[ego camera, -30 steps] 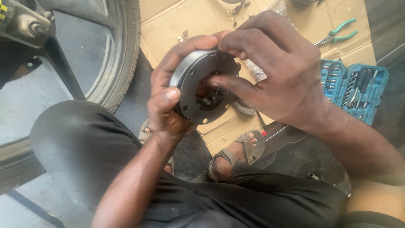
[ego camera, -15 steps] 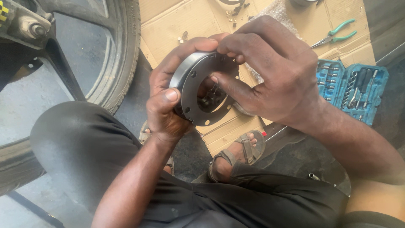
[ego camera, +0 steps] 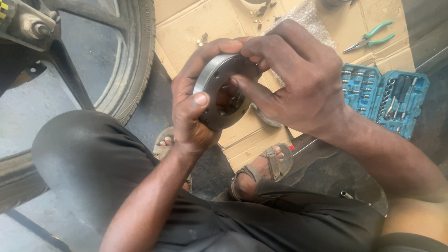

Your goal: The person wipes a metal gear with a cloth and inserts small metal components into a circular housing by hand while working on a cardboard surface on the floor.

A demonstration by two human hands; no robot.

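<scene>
Cardboard floor (ego camera: 205, 23), both hands (ego camera: 191, 112) gripping, seemingly, metal hub (ego camera: 212, 81)

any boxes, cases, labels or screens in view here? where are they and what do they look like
Flattened cardboard: spread on the ground beyond the hands, plain brown, creased.
Socket set case: open on the ground at right, by the cardboard's edge, blue-green plastic tray of metal bits.
Yellow and black sticker: top left corner on a metal part, mostly cut off.
No screens or signs.
The left hand and right hand hold a round metal part, with no label visible.
</scene>
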